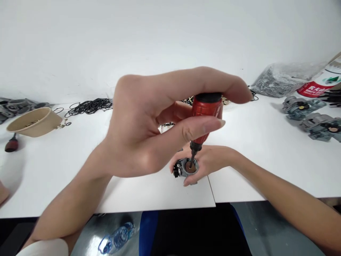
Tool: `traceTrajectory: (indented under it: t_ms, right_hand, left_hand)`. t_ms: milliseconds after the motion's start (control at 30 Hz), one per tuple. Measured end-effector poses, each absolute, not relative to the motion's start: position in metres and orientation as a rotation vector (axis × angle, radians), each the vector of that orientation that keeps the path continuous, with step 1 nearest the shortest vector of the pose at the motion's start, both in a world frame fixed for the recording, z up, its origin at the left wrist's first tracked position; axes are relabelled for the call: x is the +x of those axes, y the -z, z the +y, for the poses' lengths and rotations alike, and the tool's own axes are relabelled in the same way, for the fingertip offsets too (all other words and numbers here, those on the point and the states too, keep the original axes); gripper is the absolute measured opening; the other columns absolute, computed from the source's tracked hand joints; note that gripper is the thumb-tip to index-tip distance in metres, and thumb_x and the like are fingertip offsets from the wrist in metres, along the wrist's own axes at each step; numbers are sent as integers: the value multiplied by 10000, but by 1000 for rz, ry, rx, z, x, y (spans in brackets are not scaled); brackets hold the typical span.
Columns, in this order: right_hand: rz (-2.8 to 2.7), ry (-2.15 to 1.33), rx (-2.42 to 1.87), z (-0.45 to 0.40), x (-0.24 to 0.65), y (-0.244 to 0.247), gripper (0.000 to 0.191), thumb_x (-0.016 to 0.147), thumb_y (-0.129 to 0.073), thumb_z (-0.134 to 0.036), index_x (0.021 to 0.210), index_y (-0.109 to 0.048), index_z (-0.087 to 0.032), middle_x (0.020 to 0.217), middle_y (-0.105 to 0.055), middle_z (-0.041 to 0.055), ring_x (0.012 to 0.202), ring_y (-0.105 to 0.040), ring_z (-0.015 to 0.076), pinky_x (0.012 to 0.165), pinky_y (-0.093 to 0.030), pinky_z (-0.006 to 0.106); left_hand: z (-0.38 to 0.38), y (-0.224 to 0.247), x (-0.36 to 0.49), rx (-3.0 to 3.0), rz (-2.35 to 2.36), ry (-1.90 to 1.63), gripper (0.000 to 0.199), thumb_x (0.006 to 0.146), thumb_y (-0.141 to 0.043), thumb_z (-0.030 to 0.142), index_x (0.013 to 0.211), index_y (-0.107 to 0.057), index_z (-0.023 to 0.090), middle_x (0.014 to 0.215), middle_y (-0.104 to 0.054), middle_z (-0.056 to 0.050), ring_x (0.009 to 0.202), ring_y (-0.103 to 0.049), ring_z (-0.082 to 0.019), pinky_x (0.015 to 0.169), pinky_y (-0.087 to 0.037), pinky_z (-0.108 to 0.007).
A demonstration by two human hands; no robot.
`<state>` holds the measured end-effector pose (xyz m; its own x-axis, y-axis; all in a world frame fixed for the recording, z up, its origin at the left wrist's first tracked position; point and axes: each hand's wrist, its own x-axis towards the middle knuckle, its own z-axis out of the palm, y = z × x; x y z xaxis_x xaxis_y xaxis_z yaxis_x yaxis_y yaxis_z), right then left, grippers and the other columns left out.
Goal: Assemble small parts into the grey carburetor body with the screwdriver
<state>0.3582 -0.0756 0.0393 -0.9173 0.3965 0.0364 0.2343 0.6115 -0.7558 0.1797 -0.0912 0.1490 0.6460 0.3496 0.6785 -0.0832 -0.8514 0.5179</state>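
My left hand (pixel 141 131), large and close to the camera, grips a red screwdriver (pixel 204 108) with a black cap. Its thumb and fingers close round the handle while the index finger stretches over the top. The shaft points down into the round bore of a small grey metal carburetor body (pixel 181 169). Inside the bore, the tip meets a copper-coloured disc (pixel 188 169), near its middle. My right hand (pixel 214 160) wraps round the carburetor body low over the white table, thumb on the near side. Part of its far fingers is hidden.
At left are a beige bowl (pixel 44 124) holding small brass-coloured parts, another screwdriver (pixel 12 144), and black rubber rings (pixel 90 106). Grey carburetor bodies (pixel 323 126) and a plastic bag (pixel 279 80) of metal parts lie at right. Someone's skin shows at the left edge.
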Motion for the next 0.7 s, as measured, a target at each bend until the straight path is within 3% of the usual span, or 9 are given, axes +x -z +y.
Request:
traceTrajectory:
  t_ms: [167,333,500,700]
  right_hand:
    - [-2618,-1225,-568,-77,359,-42,384,769,-765,-394,1106,-659,-244,1170,-538,64,1159,-488,246,943,-459,328]
    - [-2636,-1181,-533,-76,358,-41,360,770,-768,-361,1083,-654,-225,1265,-493,83,1165,-476,244,960,-444,359]
    - [-2650,-1187,-513,-75,357,-41,353,776,-764,-371,1070,-659,-207,1284,-475,89,1117,-491,223,924,-459,329]
    - [-2637,-1261,-545,-75,358,-43,367,777,-763,-362,1094,-650,-215,1257,-470,83,1089,-503,208,895,-480,314]
  left_hand:
    - [-94,-150,186,2328,129,-1119,555,903,-396,638,1197,-659,248,943,-673,-51,826,-638,-164,512,-494,-283]
    - [-97,-146,187,2176,233,-1193,477,894,-486,600,1197,-658,274,875,-678,-6,863,-654,-155,622,-581,-279]
    - [-93,-144,183,2070,343,-1300,524,878,-496,625,1239,-637,274,837,-666,-52,892,-695,-260,549,-602,-320]
    - [-82,-144,176,2096,328,-1340,545,871,-476,657,1290,-602,332,793,-628,-60,918,-694,-279,586,-612,-347]
